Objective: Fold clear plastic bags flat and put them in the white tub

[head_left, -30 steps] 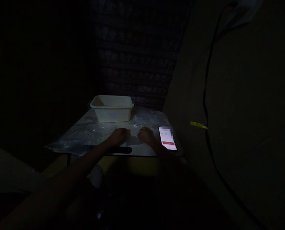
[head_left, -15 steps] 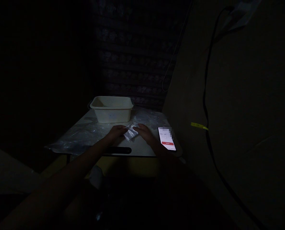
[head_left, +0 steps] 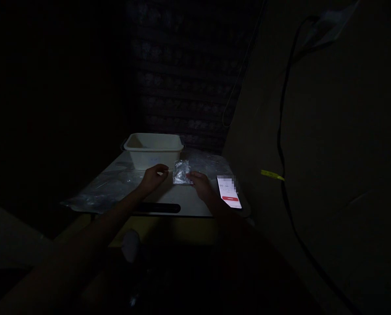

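Observation:
A small shiny clear plastic packet [head_left: 181, 172] is held up over the table by my right hand [head_left: 200, 181], thumb on its lower right edge. My left hand [head_left: 154, 177] is just left of the packet, in front of the tub, its thumb and fingertips brought together in a pinch. A thin pale line shows between those fingertips and the packet; what it is, I cannot make out. The cream plastic tub [head_left: 155, 158] stands behind my hands, and its inside is mostly in shadow.
A lit phone [head_left: 229, 192] lies on the white table [head_left: 195, 205] at the right. Clear plastic sheeting [head_left: 106, 190] spreads over the left side. A dark slot [head_left: 160, 208] runs near the front edge. A black cable [head_left: 282, 131] with a yellow tag [head_left: 272, 175] hangs along the right wall.
The packet, earlier crumpled between both hands, is now flat and upright in my right hand. My left hand has come away to the left and risen slightly.

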